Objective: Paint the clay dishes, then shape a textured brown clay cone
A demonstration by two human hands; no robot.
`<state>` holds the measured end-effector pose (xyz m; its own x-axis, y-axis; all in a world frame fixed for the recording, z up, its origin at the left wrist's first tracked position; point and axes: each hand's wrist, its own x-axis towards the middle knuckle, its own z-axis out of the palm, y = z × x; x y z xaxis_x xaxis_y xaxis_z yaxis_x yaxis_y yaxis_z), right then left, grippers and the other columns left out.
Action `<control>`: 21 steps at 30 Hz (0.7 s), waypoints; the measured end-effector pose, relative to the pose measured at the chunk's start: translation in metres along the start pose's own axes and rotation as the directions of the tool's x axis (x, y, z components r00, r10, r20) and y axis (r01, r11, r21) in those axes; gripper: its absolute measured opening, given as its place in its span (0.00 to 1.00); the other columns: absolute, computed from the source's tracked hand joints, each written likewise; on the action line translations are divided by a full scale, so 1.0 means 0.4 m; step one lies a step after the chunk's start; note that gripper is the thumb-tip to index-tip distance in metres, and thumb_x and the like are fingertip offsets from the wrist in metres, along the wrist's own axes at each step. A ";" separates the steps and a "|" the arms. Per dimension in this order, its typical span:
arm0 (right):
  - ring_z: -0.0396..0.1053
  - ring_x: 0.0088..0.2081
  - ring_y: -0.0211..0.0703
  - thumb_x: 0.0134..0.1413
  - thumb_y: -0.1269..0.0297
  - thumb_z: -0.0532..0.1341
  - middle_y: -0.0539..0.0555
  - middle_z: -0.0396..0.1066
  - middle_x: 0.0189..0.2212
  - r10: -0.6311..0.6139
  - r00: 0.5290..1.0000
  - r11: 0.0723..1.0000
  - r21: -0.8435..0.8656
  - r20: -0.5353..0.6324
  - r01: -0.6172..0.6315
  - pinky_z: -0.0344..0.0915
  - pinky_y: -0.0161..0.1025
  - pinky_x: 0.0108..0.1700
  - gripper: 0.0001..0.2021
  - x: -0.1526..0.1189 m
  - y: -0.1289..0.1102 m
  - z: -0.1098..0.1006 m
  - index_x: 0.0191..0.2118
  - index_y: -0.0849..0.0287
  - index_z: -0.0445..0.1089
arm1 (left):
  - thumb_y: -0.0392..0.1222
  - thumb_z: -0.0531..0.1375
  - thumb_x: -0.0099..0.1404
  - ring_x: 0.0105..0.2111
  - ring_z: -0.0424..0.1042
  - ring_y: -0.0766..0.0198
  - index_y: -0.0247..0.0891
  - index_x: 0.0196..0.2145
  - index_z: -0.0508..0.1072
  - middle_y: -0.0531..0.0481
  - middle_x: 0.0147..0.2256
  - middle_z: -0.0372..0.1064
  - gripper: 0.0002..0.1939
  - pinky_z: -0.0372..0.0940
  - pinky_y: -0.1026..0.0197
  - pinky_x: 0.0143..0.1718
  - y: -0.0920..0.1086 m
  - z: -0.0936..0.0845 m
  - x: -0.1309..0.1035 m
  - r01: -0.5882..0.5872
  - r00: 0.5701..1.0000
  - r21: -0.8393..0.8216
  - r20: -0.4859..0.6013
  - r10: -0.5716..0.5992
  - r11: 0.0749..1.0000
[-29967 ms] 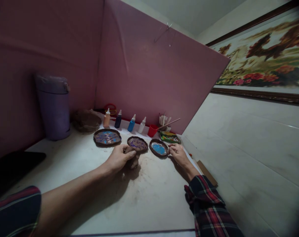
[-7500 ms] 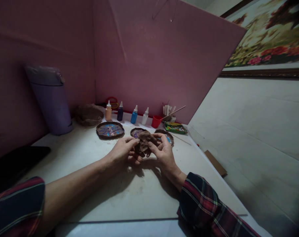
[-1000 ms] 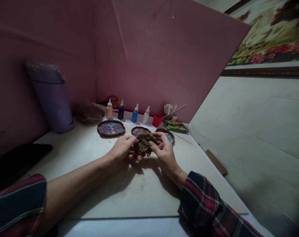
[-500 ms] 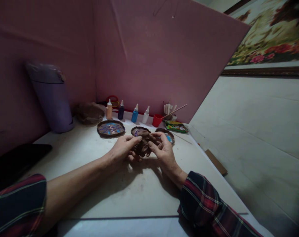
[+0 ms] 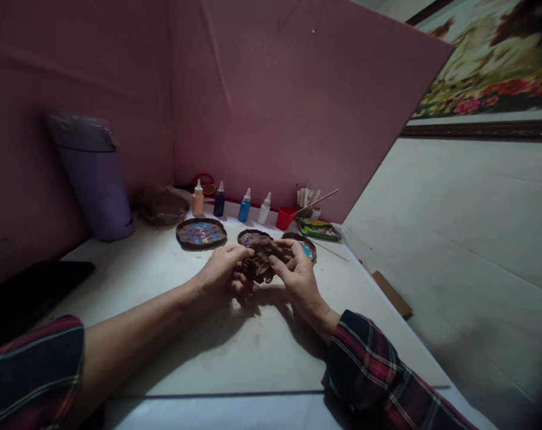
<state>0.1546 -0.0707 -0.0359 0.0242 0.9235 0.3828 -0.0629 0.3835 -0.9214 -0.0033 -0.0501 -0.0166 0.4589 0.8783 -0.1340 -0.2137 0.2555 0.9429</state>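
A lump of brown clay [image 5: 260, 257] with an uneven, ridged surface is held between both hands above the white table. My left hand [image 5: 226, 269] grips its left side, thumb on top and fingers curled beneath. On the right side, my right hand [image 5: 296, 272] pinches it with thumb and fingers. Behind the clay lie a small round brown-rimmed piece [image 5: 248, 236] and another with blue and white inside [image 5: 307, 248], both partly covered by the clay or my fingers. To their left is a larger brown-rimmed disc [image 5: 201, 233] with blue and purple colouring.
Peach [image 5: 198, 202], dark blue [image 5: 219, 203], light blue [image 5: 244, 208] and white [image 5: 264, 211] bottles line the back, beside a red cup [image 5: 285, 218] and green packet [image 5: 320, 230]. Left are a purple tumbler [image 5: 94, 185], wrapped brown clay [image 5: 162, 206] and a dark flat object [image 5: 37, 295].
The clay has turned slightly between my hands, showing more ridges on top. My left thumb has shifted a little; the rest of the scene looks the same.
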 end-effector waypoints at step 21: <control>0.69 0.29 0.38 0.50 0.60 0.64 0.53 0.70 0.40 -0.003 1.000 1.000 -0.021 0.028 0.003 0.68 0.37 0.26 0.15 -0.001 0.002 -0.002 0.42 0.55 0.61 | 0.36 0.55 0.57 0.15 0.69 0.63 0.35 0.30 0.64 0.48 0.19 0.69 0.02 0.64 0.64 0.13 -0.007 0.001 0.008 -0.002 1.000 0.053 -0.027 0.003 0.999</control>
<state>0.1553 -0.0709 -0.0371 -0.0036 0.9221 0.3870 -0.0422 0.3865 -0.9213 -0.0010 -0.0483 -0.0196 0.4348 0.8898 -0.1390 -0.1688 0.2321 0.9579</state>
